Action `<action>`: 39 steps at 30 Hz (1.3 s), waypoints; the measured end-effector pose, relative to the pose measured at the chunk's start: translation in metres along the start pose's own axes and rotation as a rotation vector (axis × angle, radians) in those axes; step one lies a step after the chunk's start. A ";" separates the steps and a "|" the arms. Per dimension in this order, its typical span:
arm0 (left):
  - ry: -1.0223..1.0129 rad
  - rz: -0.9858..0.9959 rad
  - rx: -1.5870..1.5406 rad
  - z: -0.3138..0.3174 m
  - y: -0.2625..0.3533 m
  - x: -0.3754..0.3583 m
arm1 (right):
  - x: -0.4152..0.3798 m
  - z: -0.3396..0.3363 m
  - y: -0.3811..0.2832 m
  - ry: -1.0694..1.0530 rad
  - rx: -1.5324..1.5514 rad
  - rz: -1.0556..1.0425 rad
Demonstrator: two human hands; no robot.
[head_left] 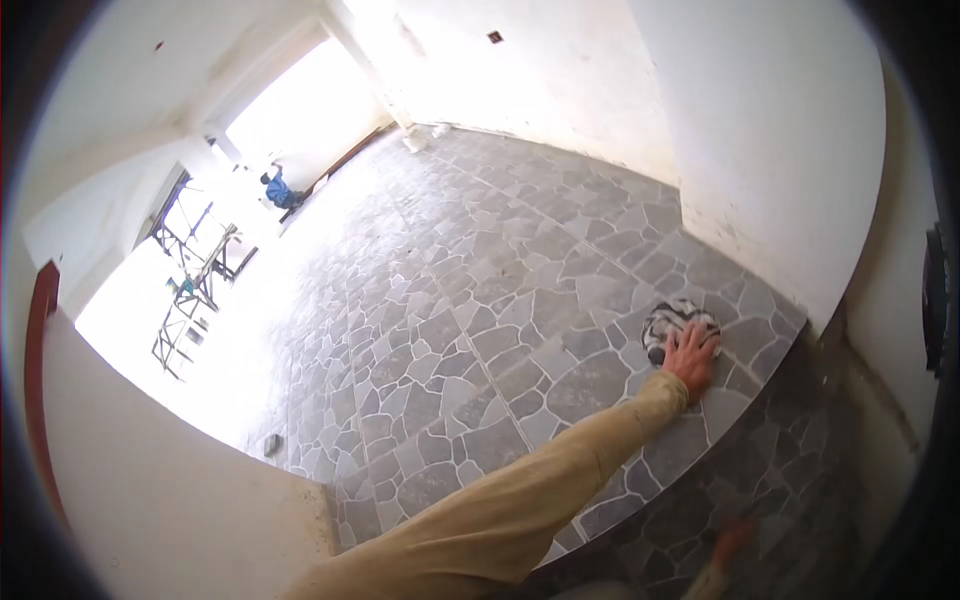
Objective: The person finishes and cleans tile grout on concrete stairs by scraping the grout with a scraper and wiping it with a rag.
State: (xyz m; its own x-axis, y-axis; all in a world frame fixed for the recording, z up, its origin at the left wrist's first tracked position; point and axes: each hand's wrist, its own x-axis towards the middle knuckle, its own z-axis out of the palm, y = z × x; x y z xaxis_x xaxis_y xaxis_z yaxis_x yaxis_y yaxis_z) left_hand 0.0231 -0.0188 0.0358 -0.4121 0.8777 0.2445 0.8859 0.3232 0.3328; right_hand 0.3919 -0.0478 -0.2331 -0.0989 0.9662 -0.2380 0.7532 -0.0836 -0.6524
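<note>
My left hand (690, 362) reaches out at the end of a long tan sleeve (530, 480) and presses on a bunched black-and-white cloth (678, 328). The fingers lie over the cloth, which rests on a grey stone-patterned floor (520, 310) with pale joint lines. Low on the right, in a dark area beyond a curved edge, a dim, blurred hand (735, 540) shows with a bit of tan cuff. It appears to be my right hand; its fingers are too smeared to read.
A white wall corner (740, 230) stands just past the cloth. Nearer on the left is another pale wall (190, 460), with a small grey block (272, 444) by it. Farther off, a person in blue (280, 188) is low by the wall, near metal scaffold frames (195, 290).
</note>
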 end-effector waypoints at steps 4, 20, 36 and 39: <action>0.011 -0.017 -0.019 -0.002 0.005 0.004 | -0.004 -0.018 -0.025 -0.005 -0.369 -0.095; -0.024 -0.044 -0.068 -0.007 0.003 0.003 | 0.015 -0.134 -0.011 0.034 -0.770 -0.230; 0.020 -0.042 -0.082 0.009 -0.003 0.005 | -0.050 -0.231 -0.022 -0.130 -0.565 0.001; 0.002 -0.041 -0.036 0.006 -0.003 0.004 | -0.078 -0.218 -0.030 -0.213 -0.225 0.116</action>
State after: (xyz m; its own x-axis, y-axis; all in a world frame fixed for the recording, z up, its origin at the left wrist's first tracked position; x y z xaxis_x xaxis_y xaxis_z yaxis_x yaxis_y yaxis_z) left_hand 0.0202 -0.0142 0.0306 -0.4485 0.8631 0.2320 0.8600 0.3461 0.3749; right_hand 0.5184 -0.0674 -0.0381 -0.1204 0.8787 -0.4620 0.8898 -0.1108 -0.4427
